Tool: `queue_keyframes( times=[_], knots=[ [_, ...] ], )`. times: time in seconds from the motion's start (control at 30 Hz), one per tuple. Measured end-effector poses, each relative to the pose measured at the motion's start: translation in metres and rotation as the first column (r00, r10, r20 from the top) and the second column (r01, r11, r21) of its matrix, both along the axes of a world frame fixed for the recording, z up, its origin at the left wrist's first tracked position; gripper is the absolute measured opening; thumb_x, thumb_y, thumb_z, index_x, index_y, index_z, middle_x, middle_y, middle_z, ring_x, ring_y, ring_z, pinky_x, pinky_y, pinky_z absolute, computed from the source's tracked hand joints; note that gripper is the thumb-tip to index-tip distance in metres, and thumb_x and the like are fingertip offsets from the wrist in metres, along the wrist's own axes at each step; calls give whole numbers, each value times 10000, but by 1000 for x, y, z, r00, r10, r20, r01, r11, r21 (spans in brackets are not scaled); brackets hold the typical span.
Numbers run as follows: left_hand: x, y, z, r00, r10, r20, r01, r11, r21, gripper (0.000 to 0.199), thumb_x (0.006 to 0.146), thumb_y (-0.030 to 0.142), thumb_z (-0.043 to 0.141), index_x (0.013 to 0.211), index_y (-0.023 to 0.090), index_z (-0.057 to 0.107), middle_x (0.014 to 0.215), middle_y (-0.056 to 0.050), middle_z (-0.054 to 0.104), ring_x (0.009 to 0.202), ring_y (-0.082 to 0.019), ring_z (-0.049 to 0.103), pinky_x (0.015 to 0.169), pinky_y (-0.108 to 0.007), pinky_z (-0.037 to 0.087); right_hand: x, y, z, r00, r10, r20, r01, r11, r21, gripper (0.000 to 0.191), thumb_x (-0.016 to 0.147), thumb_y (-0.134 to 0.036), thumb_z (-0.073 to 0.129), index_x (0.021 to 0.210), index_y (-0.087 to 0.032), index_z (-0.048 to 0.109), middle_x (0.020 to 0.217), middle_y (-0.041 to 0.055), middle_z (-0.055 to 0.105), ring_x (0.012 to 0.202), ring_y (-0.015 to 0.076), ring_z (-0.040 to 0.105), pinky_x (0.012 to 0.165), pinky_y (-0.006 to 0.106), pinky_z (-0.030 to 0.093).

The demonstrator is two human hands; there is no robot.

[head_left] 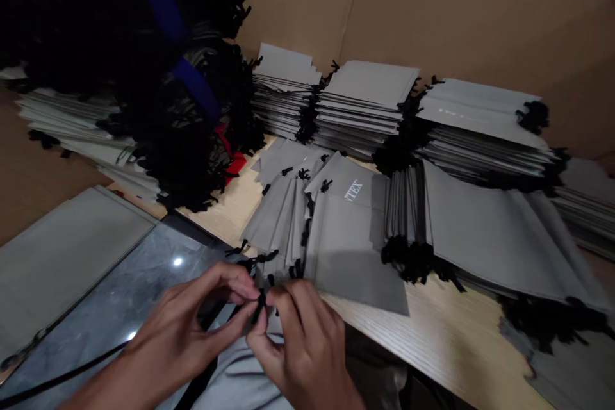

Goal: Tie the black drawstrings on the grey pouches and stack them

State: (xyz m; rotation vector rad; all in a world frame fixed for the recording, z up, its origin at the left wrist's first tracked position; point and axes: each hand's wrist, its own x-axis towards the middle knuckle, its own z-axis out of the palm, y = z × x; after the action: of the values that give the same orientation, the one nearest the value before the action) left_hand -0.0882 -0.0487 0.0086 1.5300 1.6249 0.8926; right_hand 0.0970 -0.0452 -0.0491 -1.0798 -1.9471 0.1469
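Note:
A small black cord (261,298) is pinched between the fingertips of both my hands, low in the middle of the view. My left hand (187,327) grips it from the left, thumb and index finger closed on it. From the right, my right hand (307,330) pinches the same cord; its lower fingers are curled. Just beyond my fingers lies a fanned row of grey drawstring pouches (273,214) with knotted black cord ends. To their right rests a flat grey pouch (341,256), another with white lettering partly covered behind it. Which pouch the pinched cord belongs to is hard to see.
Stacks of grey pouches (368,86) line the back against a brown cardboard wall (432,6). More pouches (485,224) stand at the right. A large dark heap with a blue strap (195,86) fills the upper left. A grey panel (67,262) lies over a glossy marbled surface (158,275).

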Motion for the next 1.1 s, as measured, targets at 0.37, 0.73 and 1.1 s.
queue_keyframes(
  times=[0.37,0.73,1.1],
  knots=[
    [3,29,13,980,-193,42,195,978,-70,238,747,161,832,931,274,731,773,20,808,701,-203,795,692,-226,633,27,36,19,875,277,398,-367,914,171,222,1029,-138,459,891,-191,625,804,25,608,738,209,562,538,369,392],
    [1,35,19,963,-261,-73,261,965,-15,384,708,92,784,1016,284,658,833,49,810,687,-193,805,656,-202,604,24,53,29,802,309,511,-477,846,238,277,1036,-141,453,907,-191,693,864,56,664,838,217,554,581,362,453],
    [2,29,12,960,-236,-154,249,966,73,195,743,117,777,846,276,732,759,43,760,664,-191,694,653,-231,495,19,60,44,803,291,520,-394,914,96,92,978,-152,610,923,-223,632,867,23,663,822,215,585,579,355,441]
  ],
)
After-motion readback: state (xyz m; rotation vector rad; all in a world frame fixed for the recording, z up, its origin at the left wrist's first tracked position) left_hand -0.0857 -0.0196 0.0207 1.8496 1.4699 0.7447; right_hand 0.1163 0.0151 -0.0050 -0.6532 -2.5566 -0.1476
